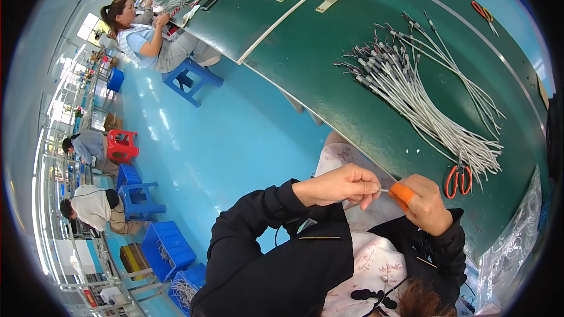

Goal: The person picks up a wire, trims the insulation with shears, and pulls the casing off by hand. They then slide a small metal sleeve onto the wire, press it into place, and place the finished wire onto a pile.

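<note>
Over my lap at the table's near edge, my left hand [348, 186] pinches a thin pale cable [383, 190] between thumb and fingers. My right hand [424, 204] is closed on the cable's other side, and an orange cover [402, 195] wraps one of its digits. Only a short length of the cable shows between the hands; its ends are hidden. Just beyond my right hand, orange-handled scissors [458, 179] lie on the green table [329, 76]. Past them spreads a big bundle of grey-white cables [432, 105] with dark, stripped ends.
Several separate cables [464, 76] lie right of the bundle. A long metal ruler [470, 26] and second scissors [484, 16] are farther back. Clear plastic [512, 238] hangs at the right. A co-worker [141, 35] sits on a blue stool [191, 76]; blue bins [167, 249] stand at left.
</note>
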Tool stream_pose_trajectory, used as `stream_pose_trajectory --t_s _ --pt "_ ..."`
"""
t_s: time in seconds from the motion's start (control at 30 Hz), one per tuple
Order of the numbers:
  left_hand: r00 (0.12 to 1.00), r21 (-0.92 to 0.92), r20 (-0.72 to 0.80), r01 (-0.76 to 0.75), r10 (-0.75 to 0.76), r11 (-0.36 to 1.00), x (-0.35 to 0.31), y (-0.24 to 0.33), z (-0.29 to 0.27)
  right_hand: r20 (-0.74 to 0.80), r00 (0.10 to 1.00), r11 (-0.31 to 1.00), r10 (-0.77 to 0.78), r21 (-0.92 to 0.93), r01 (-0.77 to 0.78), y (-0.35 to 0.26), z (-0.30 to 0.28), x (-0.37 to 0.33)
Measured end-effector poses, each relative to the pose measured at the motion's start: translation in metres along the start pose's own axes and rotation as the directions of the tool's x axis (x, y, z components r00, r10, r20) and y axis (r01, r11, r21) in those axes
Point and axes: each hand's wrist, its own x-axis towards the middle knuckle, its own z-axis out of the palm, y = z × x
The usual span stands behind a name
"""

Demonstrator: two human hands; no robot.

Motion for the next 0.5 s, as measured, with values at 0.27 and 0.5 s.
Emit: stream_pose_trajectory --t_s 0.27,0.5 --pt "0.999 -0.168 0.024 0.032 -0.028 0.985 -0.005 -0.011 -0.003 -0.116 0.993 0.993 0.018 -0.112 -0.031 0.008 -0.007 -0.028" --pt "0.981 -0.057 -0.164 -0.116 0.106 0.992 0.008 -0.006 -0.010 -0.483 0.639 0.736 0.598 0.014 -0.677 0.017 -0.052 -0.074"
